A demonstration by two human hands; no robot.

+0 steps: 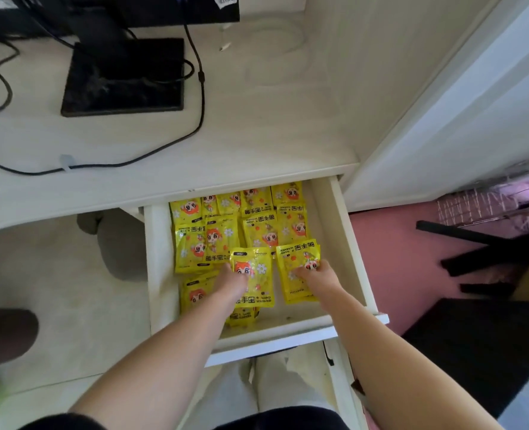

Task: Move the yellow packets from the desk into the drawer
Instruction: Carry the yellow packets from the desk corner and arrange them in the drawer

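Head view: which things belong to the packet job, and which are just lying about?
Job: packets, drawer, desk, left hand, right hand.
Lying about: monitor stand, cables.

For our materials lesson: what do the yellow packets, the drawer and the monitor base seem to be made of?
The packets: probably glossy plastic film; they glint and crinkle. The drawer: seemingly white laminated board, matt, with faint grain. The monitor base: smooth black plastic or glass, unclear which; it mirrors light and shows dust.
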